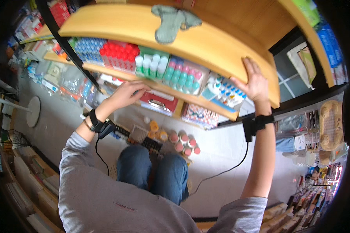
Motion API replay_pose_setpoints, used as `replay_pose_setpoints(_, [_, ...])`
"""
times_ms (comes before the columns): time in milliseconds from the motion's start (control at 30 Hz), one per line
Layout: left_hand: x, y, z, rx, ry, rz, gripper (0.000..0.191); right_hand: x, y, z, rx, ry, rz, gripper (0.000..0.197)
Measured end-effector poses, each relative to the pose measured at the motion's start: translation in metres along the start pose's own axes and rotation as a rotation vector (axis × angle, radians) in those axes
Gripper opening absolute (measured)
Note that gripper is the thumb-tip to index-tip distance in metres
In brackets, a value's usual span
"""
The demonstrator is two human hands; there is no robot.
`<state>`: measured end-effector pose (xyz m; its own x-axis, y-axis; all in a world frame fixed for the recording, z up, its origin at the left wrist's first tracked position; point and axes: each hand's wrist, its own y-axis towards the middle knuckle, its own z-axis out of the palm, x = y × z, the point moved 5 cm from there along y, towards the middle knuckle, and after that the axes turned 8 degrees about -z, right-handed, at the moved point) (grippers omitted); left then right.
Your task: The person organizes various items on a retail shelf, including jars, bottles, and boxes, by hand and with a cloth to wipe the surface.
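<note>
My right hand (254,81) rests with spread fingers on the front edge of the upper wooden shelf (221,43). At the edge of the lower shelf (119,74), my left hand (131,91) is slightly curled, just above a red box (160,100) with a metal clasp; whether it touches the shelf cannot be told. A grey-green cloth (170,24) lies on the upper shelf. Between the shelves stand red-capped bottles (119,55), white-capped green bottles (151,65), a tray of teal- and pink-capped bottles (182,76) and a box of blue-capped bottles (230,90).
Pink-topped jars (184,142) and yellow rolls (157,132) stand on the floor before my knees. Black cables hang from both wrist straps. Packaged goods hang at the right, and a round white base (33,111) stands at the left.
</note>
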<state>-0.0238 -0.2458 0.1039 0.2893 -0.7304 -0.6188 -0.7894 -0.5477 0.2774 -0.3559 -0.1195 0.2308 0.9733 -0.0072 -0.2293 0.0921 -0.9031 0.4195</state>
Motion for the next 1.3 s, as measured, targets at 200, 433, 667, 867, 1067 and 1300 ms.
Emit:
replay_pose_setpoints(200, [-0.131, 0.065, -0.126, -0.296, 0.264, 0.382, 0.010, 0.002, -0.003, -0.002, -0.059, 0.032, 0.001, 0.077])
replay_pose_setpoints(433, [-0.113, 0.210, -0.120, -0.221, 0.936, 0.130, 0.029, 0.005, -0.005, 0.003, -0.117, 0.015, 0.029, 0.079])
replay_pose_setpoints(667, [-0.057, 0.313, -0.088, -0.310, 0.940, 0.055, 0.034, -0.001, -0.008, 0.001, -0.118, 0.071, 0.011, 0.079])
replay_pose_setpoints(867, [-0.001, 0.357, -0.075, -0.317, 0.833, 0.090, 0.027, 0.001, -0.008, 0.005, -0.217, 0.137, 0.004, 0.082])
replay_pose_setpoints(1067, [-0.009, 0.355, -0.086, -0.355, 0.488, 0.058, 0.022, 0.001, -0.009, -0.001, -0.228, 0.128, 0.021, 0.079])
replay_pose_setpoints(1300, [-0.052, 0.341, -0.059, -0.387, 0.803, 0.203, 0.016, 0.001, -0.012, -0.001, -0.152, 0.105, 0.063, 0.076])
